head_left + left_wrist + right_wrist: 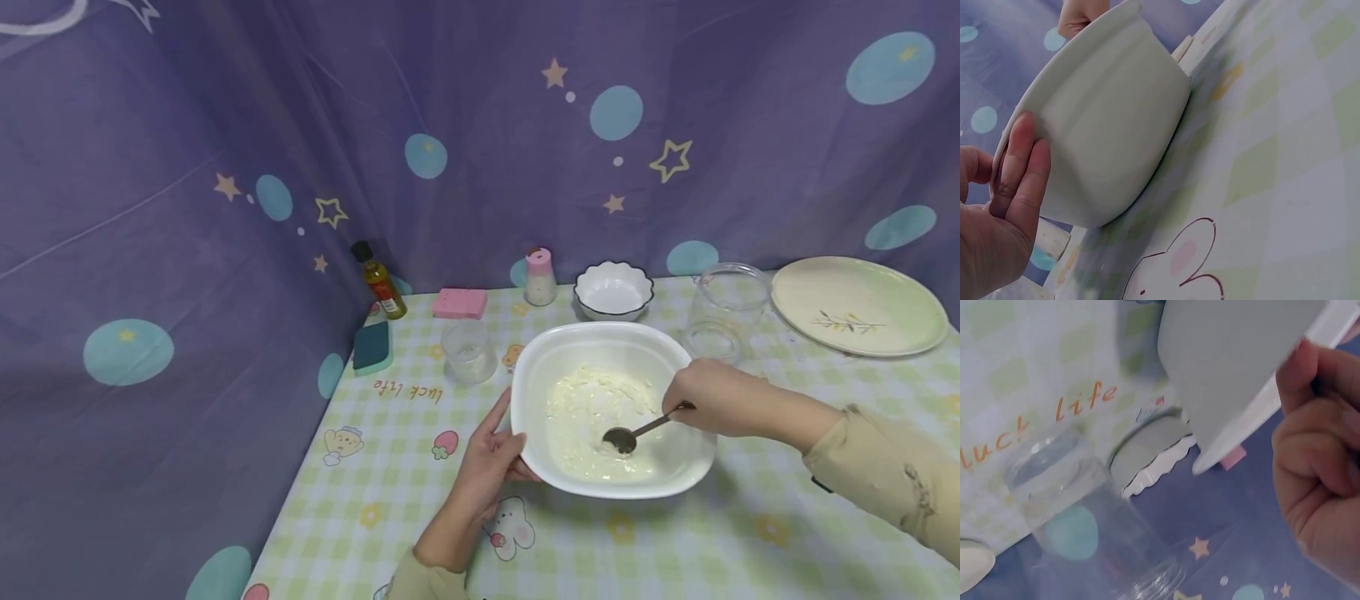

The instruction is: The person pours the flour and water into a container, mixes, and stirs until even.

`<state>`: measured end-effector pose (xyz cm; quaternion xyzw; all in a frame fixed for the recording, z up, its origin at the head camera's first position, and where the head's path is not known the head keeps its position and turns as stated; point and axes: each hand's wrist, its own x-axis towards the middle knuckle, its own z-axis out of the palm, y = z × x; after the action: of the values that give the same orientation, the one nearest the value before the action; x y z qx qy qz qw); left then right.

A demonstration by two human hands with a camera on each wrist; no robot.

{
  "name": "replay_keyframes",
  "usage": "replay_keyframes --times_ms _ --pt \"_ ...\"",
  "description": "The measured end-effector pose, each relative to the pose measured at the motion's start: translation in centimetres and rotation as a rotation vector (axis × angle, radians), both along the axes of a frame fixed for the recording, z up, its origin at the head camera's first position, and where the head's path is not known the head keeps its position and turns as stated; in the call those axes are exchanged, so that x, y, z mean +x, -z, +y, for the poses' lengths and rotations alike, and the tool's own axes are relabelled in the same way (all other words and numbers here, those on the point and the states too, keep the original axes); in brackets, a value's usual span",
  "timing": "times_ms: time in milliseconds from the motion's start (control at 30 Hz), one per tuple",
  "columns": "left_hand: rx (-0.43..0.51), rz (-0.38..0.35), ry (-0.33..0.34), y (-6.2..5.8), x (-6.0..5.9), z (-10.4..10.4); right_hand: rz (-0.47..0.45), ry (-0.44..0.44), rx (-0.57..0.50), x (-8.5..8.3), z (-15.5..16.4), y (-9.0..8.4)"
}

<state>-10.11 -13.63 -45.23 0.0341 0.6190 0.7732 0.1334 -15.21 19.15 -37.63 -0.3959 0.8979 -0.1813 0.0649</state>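
A large white basin (615, 492) on the table holds a wet, pale, lumpy mixture (585, 408). My left hand (487, 458) grips its left rim; in the left wrist view, fingers (1035, 169) lie against the outer wall with the thumb over the edge. My right hand (712, 396) pinches the handle of a dark metal spoon (651, 426) above the basin's right side. The spoon's bowl dips into the mixture near the middle. In the right wrist view, curled fingers (1316, 437) show beside the basin's rim, and the spoon is hidden.
Behind the basin stand a scalloped white bowl (613, 292), a pink-topped shaker (540, 279) and a clear jar (723, 312). An oval plate (855, 308) lies at right. Leftward are a clear cup (469, 354), pink sponge (460, 304), green sponge (372, 347) and oil bottle (382, 287).
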Motion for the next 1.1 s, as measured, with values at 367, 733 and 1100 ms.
replay_keyframes --times_ms 367,733,1100 --pt "-0.002 -0.023 -0.002 0.1 -0.1 -0.1 0.143 0.216 -0.018 -0.4 -2.6 1.5" --pt "0.000 -0.028 0.011 0.2 -0.1 -0.2 0.070 0.394 -0.013 -2.2 -2.0 1.3" --pt "0.001 -0.026 0.014 0.1 -0.1 -0.2 0.080 0.395 0.031 -2.3 -0.2 0.1"
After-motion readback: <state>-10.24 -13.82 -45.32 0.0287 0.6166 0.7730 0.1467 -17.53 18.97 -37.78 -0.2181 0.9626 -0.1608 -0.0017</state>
